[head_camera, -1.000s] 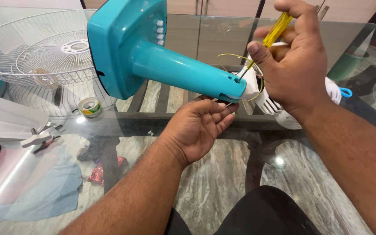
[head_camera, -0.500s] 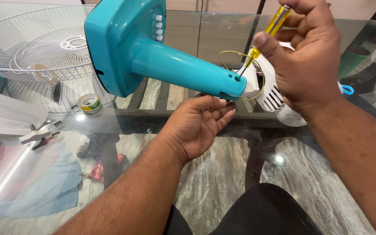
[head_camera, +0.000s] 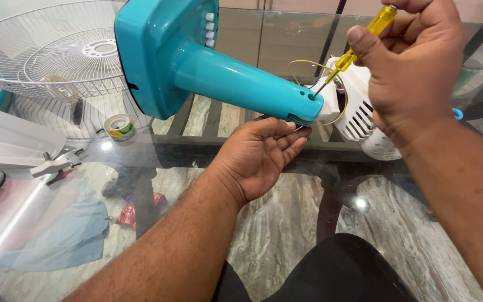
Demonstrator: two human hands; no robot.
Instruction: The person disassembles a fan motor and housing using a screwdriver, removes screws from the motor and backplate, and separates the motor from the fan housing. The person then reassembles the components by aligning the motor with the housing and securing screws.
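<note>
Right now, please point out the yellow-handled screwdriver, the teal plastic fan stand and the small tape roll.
Yellow-handled screwdriver point(head_camera: 364, 36), head view, handle.
Teal plastic fan stand point(head_camera: 241, 84), head view, neck.
Small tape roll point(head_camera: 119, 126), head view, rim.

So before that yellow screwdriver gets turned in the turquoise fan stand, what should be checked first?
1. Tip seated: the yellow transparent-handled screwdriver has its tip at a hole near the end of the turquoise plastic fan stand: ok; whether it engages a screw, cannot tell.
2. Grip: right hand wraps the handle: ok.
3. Support: left hand cups under the stand's end: ok.
4. Thin yellow wire loops beside the tip: not ok, could snag.
5. White vented motor housing sits against the stand's end: cannot tell if aligned.
6. Glass table bears a tape roll, away from the hands: ok.
</note>
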